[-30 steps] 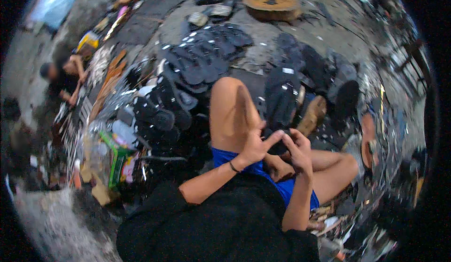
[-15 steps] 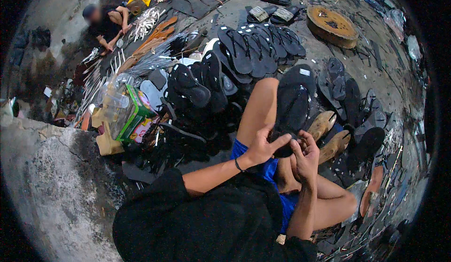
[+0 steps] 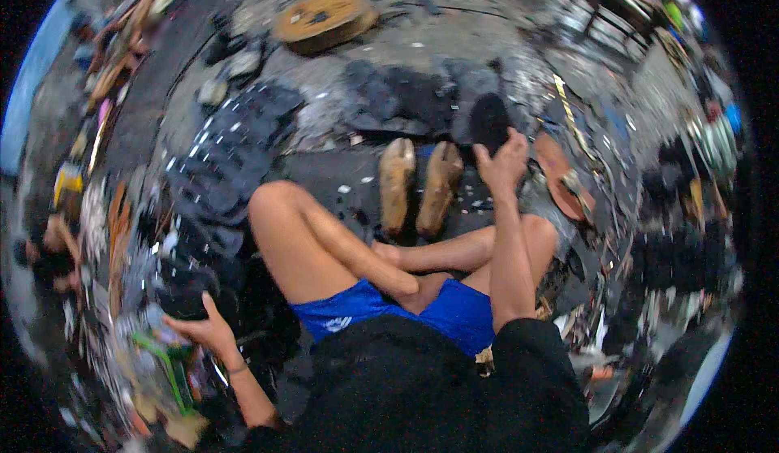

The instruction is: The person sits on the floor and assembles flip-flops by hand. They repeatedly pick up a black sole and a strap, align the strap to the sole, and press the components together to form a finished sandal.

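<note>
From the head view, your right hand (image 3: pixel 503 161) grips a black flip-flop sole (image 3: pixel 489 120) held out beyond the two tan soles (image 3: pixel 419 183), seemingly to set it down; your left hand (image 3: pixel 204 329), fingers spread, reaches toward the dark sandal pile (image 3: pixel 195 282).

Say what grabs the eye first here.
The right hand, stretched far forward, holds a black sandal up above two tan soles lying side by side on the floor. The left hand reaches low left toward blurred black sandals.
</note>
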The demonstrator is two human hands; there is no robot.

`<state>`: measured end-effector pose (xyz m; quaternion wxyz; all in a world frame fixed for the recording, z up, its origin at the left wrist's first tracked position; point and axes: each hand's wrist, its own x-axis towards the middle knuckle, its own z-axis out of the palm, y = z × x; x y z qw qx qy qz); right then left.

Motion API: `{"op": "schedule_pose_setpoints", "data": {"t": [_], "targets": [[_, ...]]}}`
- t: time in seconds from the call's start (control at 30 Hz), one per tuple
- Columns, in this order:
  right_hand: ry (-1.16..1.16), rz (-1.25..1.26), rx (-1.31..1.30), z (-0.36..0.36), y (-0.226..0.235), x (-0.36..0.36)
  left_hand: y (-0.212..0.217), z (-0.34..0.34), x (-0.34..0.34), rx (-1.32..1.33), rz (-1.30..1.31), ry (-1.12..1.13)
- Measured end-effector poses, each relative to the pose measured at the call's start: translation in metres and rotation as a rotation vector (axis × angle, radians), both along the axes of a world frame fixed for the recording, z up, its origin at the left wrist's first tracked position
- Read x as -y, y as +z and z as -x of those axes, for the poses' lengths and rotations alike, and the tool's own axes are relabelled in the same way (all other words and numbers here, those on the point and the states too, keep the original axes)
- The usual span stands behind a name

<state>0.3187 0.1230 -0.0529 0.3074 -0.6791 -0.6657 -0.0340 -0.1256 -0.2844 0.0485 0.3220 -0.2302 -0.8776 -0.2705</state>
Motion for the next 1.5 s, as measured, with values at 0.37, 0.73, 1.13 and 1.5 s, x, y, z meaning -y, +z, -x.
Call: {"op": "schedule_pose_setpoints", "data": {"t": [0.37,0.73,1.13,1.5], "targets": [[0.013,0.028,-0.417,0.025,0.007,0.026,0.019,-0.135,-0.166,0.852,0.109,-1.125],[0.572,-0.110,-0.617,0.062,0.154,0.241,0.091,-0.197,-0.170,1.394,-0.171,-1.255],[1.151,0.579,-0.593,0.040,0.184,0.251,0.099,-0.166,-0.114,1.057,0.338,-1.884],[1.327,0.731,-0.751,0.063,0.144,0.242,0.066,-0.165,-0.084,1.026,0.211,-1.669]]}}
